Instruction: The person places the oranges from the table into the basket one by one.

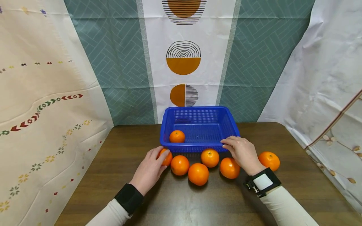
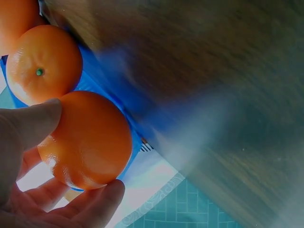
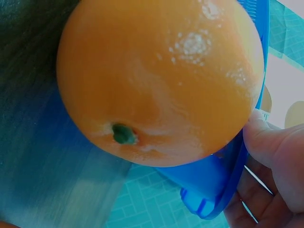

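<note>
My left hand (image 1: pixel 150 169) grips an orange (image 2: pixel 90 140) at the basket's front left corner, thumb on one side and fingers on the other. Its neighbour, a second orange (image 1: pixel 180 165), lies just right of it on the table. With thumb and fingers my right hand (image 1: pixel 241 152) pinches the front right rim of the blue plastic basket (image 1: pixel 199 145). A single orange (image 1: pixel 177 137) sits inside the basket, at its front left. Close under the right hand lies an orange (image 1: pixel 229 168), which looms large in the right wrist view, its green stem (image 3: pixel 124 134) showing.
Two oranges stand in front of the basket, one near its rim (image 1: pixel 210 158) and one nearer me (image 1: pixel 198 174). Another orange (image 1: pixel 269 161) lies right of my right wrist. Behind the brown wooden table (image 1: pixel 135 138) hangs a patterned curtain (image 1: pixel 183 37).
</note>
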A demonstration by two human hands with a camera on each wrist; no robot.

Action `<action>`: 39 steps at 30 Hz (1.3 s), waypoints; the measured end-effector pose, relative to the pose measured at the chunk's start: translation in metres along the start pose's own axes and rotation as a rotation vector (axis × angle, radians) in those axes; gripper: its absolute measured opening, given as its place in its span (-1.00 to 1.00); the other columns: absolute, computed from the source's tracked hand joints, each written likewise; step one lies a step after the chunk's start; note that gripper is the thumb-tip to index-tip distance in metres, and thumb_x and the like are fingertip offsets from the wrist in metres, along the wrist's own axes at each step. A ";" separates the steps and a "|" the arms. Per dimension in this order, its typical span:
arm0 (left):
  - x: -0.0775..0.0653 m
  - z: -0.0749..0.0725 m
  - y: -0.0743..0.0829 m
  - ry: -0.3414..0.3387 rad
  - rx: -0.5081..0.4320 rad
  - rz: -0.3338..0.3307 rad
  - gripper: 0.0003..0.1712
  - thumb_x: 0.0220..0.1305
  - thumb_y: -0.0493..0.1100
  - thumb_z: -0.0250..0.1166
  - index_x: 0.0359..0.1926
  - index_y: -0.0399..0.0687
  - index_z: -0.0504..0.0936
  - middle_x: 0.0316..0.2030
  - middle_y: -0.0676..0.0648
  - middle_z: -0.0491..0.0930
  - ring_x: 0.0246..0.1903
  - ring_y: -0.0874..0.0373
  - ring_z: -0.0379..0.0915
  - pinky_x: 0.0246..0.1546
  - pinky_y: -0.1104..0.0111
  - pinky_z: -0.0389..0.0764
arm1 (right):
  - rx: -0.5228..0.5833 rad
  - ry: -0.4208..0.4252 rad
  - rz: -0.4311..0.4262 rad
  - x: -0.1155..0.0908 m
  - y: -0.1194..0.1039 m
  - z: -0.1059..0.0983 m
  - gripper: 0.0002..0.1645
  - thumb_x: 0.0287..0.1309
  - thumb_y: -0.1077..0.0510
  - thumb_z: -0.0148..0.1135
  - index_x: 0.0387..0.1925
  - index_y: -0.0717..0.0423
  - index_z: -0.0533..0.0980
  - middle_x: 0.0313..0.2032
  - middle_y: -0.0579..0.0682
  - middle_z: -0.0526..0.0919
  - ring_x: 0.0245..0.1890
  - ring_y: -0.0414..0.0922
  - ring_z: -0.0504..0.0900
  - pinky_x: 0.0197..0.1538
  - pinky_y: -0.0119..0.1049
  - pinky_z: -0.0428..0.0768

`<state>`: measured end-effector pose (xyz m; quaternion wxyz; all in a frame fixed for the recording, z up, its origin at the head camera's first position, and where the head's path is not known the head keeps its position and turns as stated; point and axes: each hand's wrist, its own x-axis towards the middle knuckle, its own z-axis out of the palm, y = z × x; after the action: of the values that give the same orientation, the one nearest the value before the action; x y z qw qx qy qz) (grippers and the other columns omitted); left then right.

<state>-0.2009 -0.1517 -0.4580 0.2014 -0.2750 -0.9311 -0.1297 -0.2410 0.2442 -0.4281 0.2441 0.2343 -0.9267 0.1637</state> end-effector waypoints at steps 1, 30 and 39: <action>-0.001 -0.001 0.001 0.004 0.004 0.003 -0.28 0.33 -0.18 0.64 0.46 -0.06 0.59 0.40 -0.29 0.52 0.36 -0.28 0.50 0.30 -0.07 0.65 | 0.001 0.001 0.000 0.000 0.000 0.000 -0.77 0.35 0.22 0.55 0.01 0.14 0.81 -0.08 0.07 0.85 -0.07 0.16 0.83 0.05 0.20 0.78; -0.011 -0.029 0.018 0.006 0.017 -0.051 -0.25 0.30 -0.17 0.66 0.45 0.02 0.59 0.45 -0.26 0.47 0.39 -0.26 0.46 0.35 -0.07 0.62 | -0.002 0.006 -0.009 -0.001 0.002 0.001 -0.77 0.37 0.21 0.54 0.02 0.13 0.81 -0.07 0.06 0.85 -0.05 0.16 0.82 0.06 0.19 0.78; -0.012 -0.037 0.022 0.026 0.018 -0.053 -0.23 0.29 -0.18 0.67 0.47 0.03 0.57 0.47 -0.26 0.45 0.40 -0.26 0.45 0.32 -0.05 0.64 | 0.000 0.000 -0.003 0.000 0.002 0.001 -0.77 0.37 0.22 0.54 0.02 0.13 0.81 -0.08 0.07 0.85 -0.06 0.16 0.82 0.05 0.20 0.77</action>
<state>-0.1683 -0.1521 -0.4278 0.2127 -0.2468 -0.9365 -0.1300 -0.2424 0.2451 -0.4290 0.2441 0.2359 -0.9263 0.1634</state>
